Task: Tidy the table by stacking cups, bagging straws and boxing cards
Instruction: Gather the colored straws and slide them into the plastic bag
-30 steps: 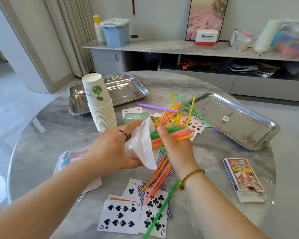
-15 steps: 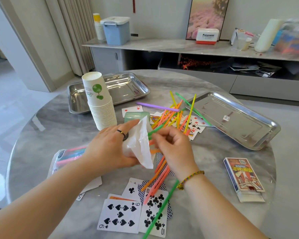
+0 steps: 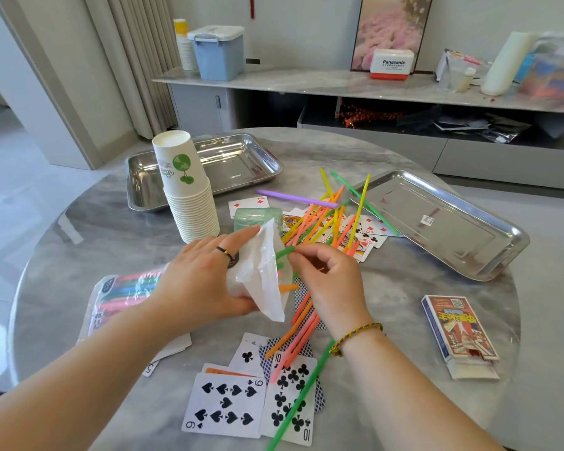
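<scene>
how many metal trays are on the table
2. The left tray sits behind the cup stack; the right tray lies beside the loose straws. None seems hidden.

I see a round grey marble worktop (image 3: 111, 229). On it sit a left steel tray (image 3: 235, 164), a right steel tray (image 3: 437, 222), a stack of paper cups (image 3: 189, 196) beside the left one, a card box (image 3: 459, 330), scattered playing cards (image 3: 225, 405), loose straws (image 3: 323, 219) and a straw packet (image 3: 121, 294).

My left grip (image 3: 202, 281) holds the white bag (image 3: 261, 278) by its mouth, above the counter (image 3: 111, 229). My right grip (image 3: 326, 278) pinches the green straws (image 3: 284, 253) poking from the bag. Loose straws (image 3: 326, 219) and cards (image 3: 225, 405) lie around; stacked cups (image 3: 189, 203) stand behind.
</scene>
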The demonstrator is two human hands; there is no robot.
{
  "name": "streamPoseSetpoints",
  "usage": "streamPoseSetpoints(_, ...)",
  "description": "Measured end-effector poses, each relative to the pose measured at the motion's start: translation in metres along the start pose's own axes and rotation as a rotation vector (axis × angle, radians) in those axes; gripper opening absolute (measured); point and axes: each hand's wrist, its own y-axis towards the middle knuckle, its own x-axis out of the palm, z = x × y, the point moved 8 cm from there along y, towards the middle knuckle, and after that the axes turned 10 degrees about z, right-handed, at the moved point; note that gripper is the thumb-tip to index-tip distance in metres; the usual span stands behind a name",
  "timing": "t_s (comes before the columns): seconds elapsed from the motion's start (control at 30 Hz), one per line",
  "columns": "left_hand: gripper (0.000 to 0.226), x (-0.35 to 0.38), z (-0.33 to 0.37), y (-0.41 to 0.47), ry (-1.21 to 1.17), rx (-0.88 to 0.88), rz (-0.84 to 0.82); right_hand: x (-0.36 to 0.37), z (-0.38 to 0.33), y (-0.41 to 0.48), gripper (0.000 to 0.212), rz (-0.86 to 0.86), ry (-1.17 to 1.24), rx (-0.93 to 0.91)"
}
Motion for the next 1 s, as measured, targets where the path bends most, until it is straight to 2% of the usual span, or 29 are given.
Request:
streamPoseSetpoints(0.13,0.104,0.0,0.002,-0.001,0.001,0.022,0.02,-0.002,-0.004,-0.001,0.021,0.042,0.035,-0.045)
streamPoseSetpoints(0.2,0.105,0.0,0.003,0.0,0.007,0.033,0.02,-0.004,-0.007,-0.001,0.016,0.049,0.013,-0.075)
streamPoseSetpoints(0.27,0.104,-0.002,0.004,0.0,-0.003,0.038,0.042,-0.001,-0.009,-0.001,0.009,0.016,-0.037,-0.109)
streamPoseSetpoints(0.37,0.1,-0.003,0.004,0.001,-0.015,0.033,0.073,0.009,-0.009,-0.003,0.01,-0.079,-0.123,-0.144)
streamPoseSetpoints(0.47,0.097,-0.002,0.004,0.001,0.006,0.056,0.09,0.017,-0.002,-0.003,0.016,-0.198,-0.21,-0.116)
streamPoseSetpoints(0.53,0.102,-0.002,0.002,0.001,0.002,0.039,0.057,0.017,0.0,-0.003,0.018,-0.245,-0.185,-0.085)
streamPoseSetpoints(0.63,0.099,-0.006,-0.001,0.001,0.002,0.008,0.045,0.011,-0.003,-0.002,0.013,-0.254,-0.109,-0.055)
streamPoseSetpoints(0.87,0.098,-0.01,-0.005,-0.003,-0.009,0.019,0.098,0.016,-0.003,-0.007,0.029,-0.273,-0.153,-0.056)
streamPoseSetpoints(1.0,0.092,-0.009,-0.006,-0.004,0.043,0.077,0.171,0.028,-0.003,-0.018,0.015,-0.325,-0.3,-0.144)
